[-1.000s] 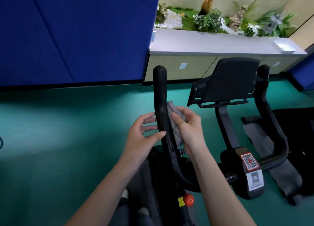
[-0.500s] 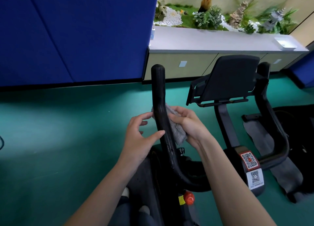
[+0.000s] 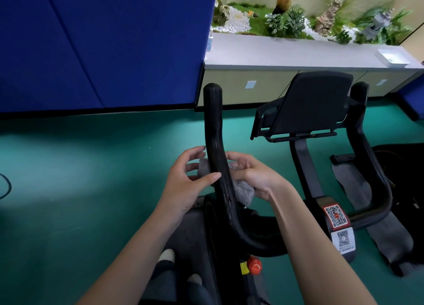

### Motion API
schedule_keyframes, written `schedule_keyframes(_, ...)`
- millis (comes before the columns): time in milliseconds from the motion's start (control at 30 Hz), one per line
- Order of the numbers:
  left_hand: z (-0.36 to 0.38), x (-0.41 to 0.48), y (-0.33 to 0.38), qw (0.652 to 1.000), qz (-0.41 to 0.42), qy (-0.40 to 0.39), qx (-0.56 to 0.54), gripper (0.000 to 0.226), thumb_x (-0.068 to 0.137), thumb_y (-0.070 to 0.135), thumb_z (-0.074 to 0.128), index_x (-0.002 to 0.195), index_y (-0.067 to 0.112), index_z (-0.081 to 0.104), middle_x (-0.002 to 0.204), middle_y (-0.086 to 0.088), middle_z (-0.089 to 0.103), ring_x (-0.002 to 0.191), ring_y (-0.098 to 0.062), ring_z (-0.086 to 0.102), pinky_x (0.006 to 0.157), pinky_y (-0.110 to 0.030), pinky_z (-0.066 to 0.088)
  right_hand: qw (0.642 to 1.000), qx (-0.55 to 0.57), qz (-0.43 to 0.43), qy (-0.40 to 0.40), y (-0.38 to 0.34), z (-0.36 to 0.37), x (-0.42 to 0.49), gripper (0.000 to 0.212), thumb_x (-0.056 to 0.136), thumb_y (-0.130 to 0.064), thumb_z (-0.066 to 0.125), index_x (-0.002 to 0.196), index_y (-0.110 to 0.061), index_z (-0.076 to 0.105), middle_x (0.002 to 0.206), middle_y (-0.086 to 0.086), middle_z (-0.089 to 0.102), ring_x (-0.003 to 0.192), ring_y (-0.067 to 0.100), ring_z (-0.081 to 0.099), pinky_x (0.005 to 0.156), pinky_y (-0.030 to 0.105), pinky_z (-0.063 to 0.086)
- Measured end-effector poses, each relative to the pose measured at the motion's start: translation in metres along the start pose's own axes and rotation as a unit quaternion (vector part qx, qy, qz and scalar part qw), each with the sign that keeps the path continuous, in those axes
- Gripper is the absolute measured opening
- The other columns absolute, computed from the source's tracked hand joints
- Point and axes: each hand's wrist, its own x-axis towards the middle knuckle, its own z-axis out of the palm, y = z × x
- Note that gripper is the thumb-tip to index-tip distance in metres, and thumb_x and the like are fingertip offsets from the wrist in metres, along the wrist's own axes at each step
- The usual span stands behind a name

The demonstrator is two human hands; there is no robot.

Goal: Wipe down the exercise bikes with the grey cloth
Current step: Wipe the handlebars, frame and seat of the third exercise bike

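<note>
The exercise bike's black left handlebar [image 3: 213, 123] rises upright in front of me. The grey cloth [image 3: 243, 190] is wrapped behind the bar, showing on both sides of it. My right hand [image 3: 254, 174] grips the cloth on the bar's right side. My left hand [image 3: 185, 183] is on the bar's left side, thumb against the bar, fingers spread and touching the cloth's left end [image 3: 204, 167]. The bike's black console [image 3: 314, 102] and right handlebar [image 3: 364, 148] stand to the right.
A blue padded wall [image 3: 103, 43] runs at the left. A low cabinet [image 3: 286, 52] with plants on top stands behind the bike. The floor [image 3: 80, 167] is green. A red knob [image 3: 254, 265] and QR stickers [image 3: 337, 217] sit on the frame below.
The cloth has been pushed around behind the bar and now shows on its left side. My left fingers have reached it. Both hands have stayed at the same height.
</note>
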Motion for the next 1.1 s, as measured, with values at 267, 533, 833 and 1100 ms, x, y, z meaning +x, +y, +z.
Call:
schedule_keyframes(267,0.000,0.001,0.001,0.999,-0.005,-0.020,-0.040,0.053,0.071,-0.004,0.074,0.114,0.022,0.056,0.103,0.002,0.063,0.081,-0.003,0.063,0.071,-0.016,0.052,0.997,-0.080,0.004,-0.014,0.007,-0.007,-0.015,0.024,0.086,0.010,0.057,0.107,0.001,0.062,0.108,0.016,0.069,0.107,0.027,0.064,0.098,0.037,0.047)
schedule_keyframes(533,0.000,-0.001,0.000,0.998,-0.009,-0.024,-0.051,0.052,0.074,-0.004,0.072,0.119,0.018,0.056,0.102,0.003,0.063,0.078,-0.002,0.063,0.072,-0.015,0.050,0.983,-0.029,-0.060,0.174,0.009,0.004,-0.041,0.016,0.087,0.001,0.062,0.099,-0.009,0.063,0.098,0.007,0.070,0.093,0.023,0.065,0.088,0.039,0.050)
schedule_keyframes(833,-0.001,0.008,0.003,0.999,-0.012,-0.009,-0.031,0.031,0.086,0.007,0.063,0.115,0.019,0.059,0.100,0.001,0.065,0.083,-0.005,0.060,0.076,-0.024,0.050,0.957,-0.030,-0.185,0.223,-0.013,0.011,-0.039,0.025,0.085,0.007,0.061,0.096,-0.014,0.067,0.093,-0.004,0.070,0.088,0.011,0.065,0.080,0.025,0.052)
schedule_keyframes(1100,-0.006,0.026,0.012,1.000,0.009,0.002,-0.013,0.035,0.087,0.010,0.062,0.121,0.020,0.055,0.106,-0.002,0.063,0.084,-0.012,0.059,0.077,-0.029,0.051,0.955,-0.127,-0.208,0.171,-0.008,0.022,-0.050,0.031,0.083,0.008,0.063,0.095,-0.020,0.069,0.104,-0.005,0.070,0.105,0.006,0.062,0.091,0.015,0.043)
